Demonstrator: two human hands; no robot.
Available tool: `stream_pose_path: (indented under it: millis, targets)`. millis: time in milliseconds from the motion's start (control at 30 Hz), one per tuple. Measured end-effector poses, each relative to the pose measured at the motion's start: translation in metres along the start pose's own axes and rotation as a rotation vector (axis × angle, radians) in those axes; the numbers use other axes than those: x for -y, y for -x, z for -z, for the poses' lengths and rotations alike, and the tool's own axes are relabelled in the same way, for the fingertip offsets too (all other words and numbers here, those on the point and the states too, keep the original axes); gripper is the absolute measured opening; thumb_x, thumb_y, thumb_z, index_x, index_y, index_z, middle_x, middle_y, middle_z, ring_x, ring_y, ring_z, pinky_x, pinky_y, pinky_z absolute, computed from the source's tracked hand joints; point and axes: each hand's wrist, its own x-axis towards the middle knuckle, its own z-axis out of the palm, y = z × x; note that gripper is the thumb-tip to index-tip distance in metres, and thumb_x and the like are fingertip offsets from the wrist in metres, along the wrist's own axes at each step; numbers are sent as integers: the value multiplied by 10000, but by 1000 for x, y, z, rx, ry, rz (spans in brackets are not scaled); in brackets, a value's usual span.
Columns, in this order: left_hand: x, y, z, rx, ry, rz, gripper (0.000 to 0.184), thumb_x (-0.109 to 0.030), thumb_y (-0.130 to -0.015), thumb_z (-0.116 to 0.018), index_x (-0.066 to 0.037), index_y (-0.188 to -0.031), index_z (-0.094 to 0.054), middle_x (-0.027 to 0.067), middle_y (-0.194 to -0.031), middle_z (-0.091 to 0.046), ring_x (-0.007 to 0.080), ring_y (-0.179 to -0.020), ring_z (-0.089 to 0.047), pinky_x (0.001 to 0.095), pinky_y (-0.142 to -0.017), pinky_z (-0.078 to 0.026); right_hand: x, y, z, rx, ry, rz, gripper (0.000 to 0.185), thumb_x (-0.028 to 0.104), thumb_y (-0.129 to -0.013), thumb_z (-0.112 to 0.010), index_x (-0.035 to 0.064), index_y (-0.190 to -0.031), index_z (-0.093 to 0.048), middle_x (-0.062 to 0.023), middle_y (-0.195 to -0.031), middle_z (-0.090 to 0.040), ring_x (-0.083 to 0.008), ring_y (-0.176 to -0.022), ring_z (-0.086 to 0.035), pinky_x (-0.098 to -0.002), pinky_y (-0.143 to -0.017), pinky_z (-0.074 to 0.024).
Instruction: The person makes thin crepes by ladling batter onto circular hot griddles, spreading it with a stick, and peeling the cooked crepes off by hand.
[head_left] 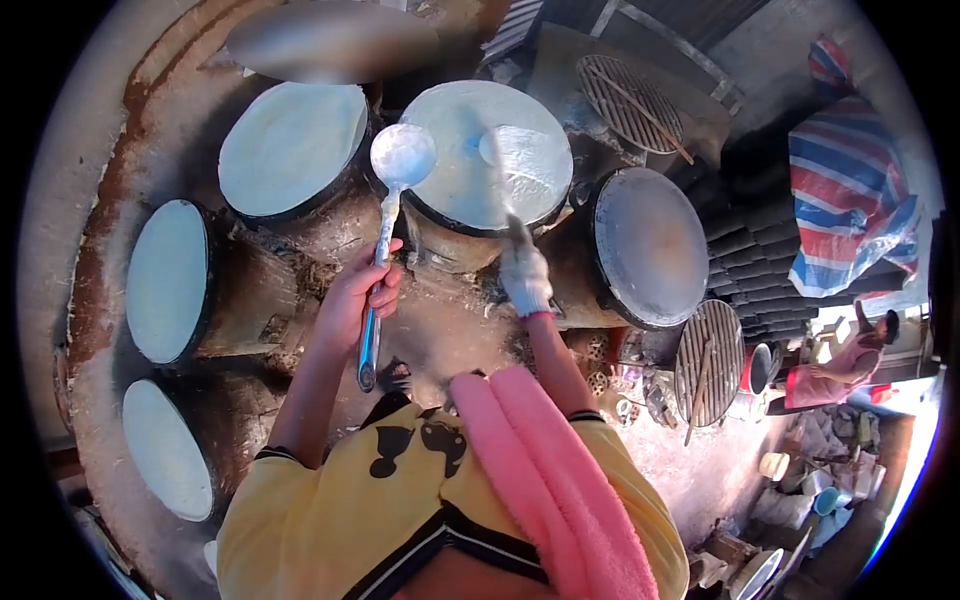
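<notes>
My left hand (368, 290) is closed round the handle of a ladle (403, 155). The ladle's round bowl is coated in white batter and hangs above the left edge of a round griddle (440, 215). On that griddle lies a layer of pale batter (455, 120), with a wetter, shiny patch on its right side. My right hand (526, 277), in a whitish glove, grips the dark handle of a flat-bladed spreader (515, 230). Its blade is smeared by motion over the batter, so whether it touches is unclear.
Several more griddles with pale sheets, such as one griddle (290, 150), curve round to the left. A bare-looking griddle (650, 245) stands at right, near slatted round racks (710, 362). Beyond are stacked dark blocks (750, 260), a striped tarp (850, 190) and another person (840, 365).
</notes>
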Motion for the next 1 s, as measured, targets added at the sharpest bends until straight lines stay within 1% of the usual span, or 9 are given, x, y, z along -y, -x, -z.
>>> stream_pose_path:
  millis: [167,200,333,400,467,567,733,800,1000]
  targets:
    - [-8,9,13,1,-33,-23,346,-73,-908,-426,-59,-1254,-441,15,-755,-486,37,-494,-378,194,-437,-326,-70,-13,-27,-48,-570,-135,397,316,-929,-450,132,-1280,-480,-177,-1130,-590,-325,-976,-601,-404,-789,-492]
    - [-7,8,13,-12,-34,-20,352,-75,-914,-419,-46,-1264,-432,14,-759,-485,30,-491,-379,188,-428,-324,-9,4,4,29,43,-10,398,333,-922,-459,177,-1287,-477,-177,-1151,-576,-332,-991,-592,-407,-796,-489]
    - [1,-4,21,-14,-25,-7,357,-92,-921,-423,-33,-1273,-428,15,-769,-486,24,-488,-388,177,-406,-313,-5,-17,2,191,-33,88,419,342,-920,-424,250,-1329,-427,-206,-1220,-519,-332,-1101,-529,-378,-904,-429]
    - [7,-12,19,7,-86,1,351,-97,-917,-438,-50,-1265,-437,16,-755,-488,30,-486,-389,182,-411,-313,-27,-34,-10,-189,-256,38,415,346,-916,-429,216,-1308,-460,-208,-1222,-518,-336,-1119,-517,-377,-910,-426]
    - [7,-14,8,-99,-126,33,334,-91,-908,-446,-63,-1240,-454,18,-755,-496,47,-483,-387,206,-437,-333,-2,-26,29,158,56,-192,470,366,-922,-407,159,-1344,-407,-199,-1233,-515,-364,-1110,-517,-404,-883,-441]
    - [-6,-39,-19,-66,-250,48,342,-121,-925,-444,-44,-1258,-439,-4,-701,-459,41,-469,-353,202,-418,-306,-54,-59,8,229,96,285,439,341,-929,-365,182,-1334,-421,-212,-1130,-575,-358,-939,-587,-450,-780,-465]
    - [-16,-172,-11,77,-540,-19,113,-163,-931,-445,-56,-900,-427,-17,-591,-421,80,-455,-408,233,-424,-358,-33,-57,12,268,-129,236,401,174,-925,-442,84,-1316,-454,-148,-1177,-588,-159,-992,-568,-290,-860,-431]
    - [-13,-197,-12,-36,-588,-27,102,-122,-889,-487,-42,-916,-430,-4,-593,-435,87,-456,-427,256,-414,-385,-6,-24,51,477,-165,99,418,117,-920,-418,-9,-1319,-428,-110,-1289,-509,-144,-1174,-460,-268,-999,-328]
    - [-13,-152,10,-126,-613,83,33,-90,-893,-444,-77,-919,-429,3,-605,-426,79,-433,-360,254,-394,-320,4,12,-13,184,-700,-252,407,92,-933,-444,15,-1330,-405,-56,-1205,-543,-124,-1044,-519,-219,-903,-412]
